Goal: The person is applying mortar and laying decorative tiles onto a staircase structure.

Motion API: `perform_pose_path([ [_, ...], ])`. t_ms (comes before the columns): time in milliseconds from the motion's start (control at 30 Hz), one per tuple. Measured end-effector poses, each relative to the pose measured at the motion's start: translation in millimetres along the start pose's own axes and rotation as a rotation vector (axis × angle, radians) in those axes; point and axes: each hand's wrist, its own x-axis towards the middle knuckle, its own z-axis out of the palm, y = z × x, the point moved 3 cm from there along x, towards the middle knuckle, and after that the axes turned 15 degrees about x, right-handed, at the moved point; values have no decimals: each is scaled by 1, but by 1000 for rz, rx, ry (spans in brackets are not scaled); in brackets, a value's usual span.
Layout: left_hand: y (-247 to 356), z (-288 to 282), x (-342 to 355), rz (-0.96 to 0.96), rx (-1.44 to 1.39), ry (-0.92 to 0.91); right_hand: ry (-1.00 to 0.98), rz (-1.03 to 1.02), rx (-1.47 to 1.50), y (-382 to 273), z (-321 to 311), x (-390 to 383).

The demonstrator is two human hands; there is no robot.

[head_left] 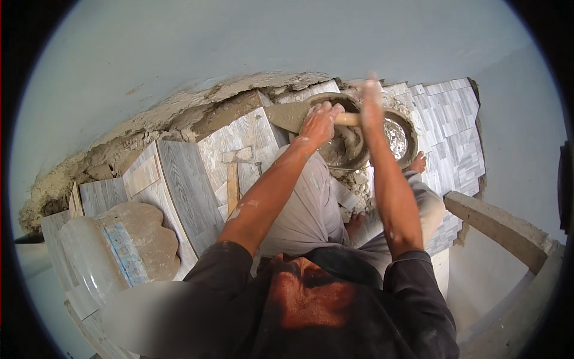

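Mortar coats the flat blade of a trowel [284,113] angled over the left of two round containers. My left hand [318,125] has its fingers wrapped round the trowel, where blade and wooden handle meet. My right hand [372,110] is smeared by motion beside the handle's far end; whether it touches it, I cannot tell. The left container [344,154] holds wet grey mortar; the right container [399,136] holds murky liquid. A tool with a wooden handle [233,188] and pale flat head lies on a tiled step left of my legs.
Tiled steps [179,197] curve around me, with a rough mortar-crusted gap [149,128] along the pale wall [251,36]. A large cloudy plastic container [89,251] lies lower left. A concrete beam [496,224] juts in at right. My bare feet rest near rubble [362,188].
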Motion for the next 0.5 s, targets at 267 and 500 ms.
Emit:
perform_pose_path([
  [267,5,-9,2,7,-37,-34,-70,120,-201,20,5,-20],
  [500,1,-9,-4,-31,-78,-208,-599,523,-659,4,16,-31],
])
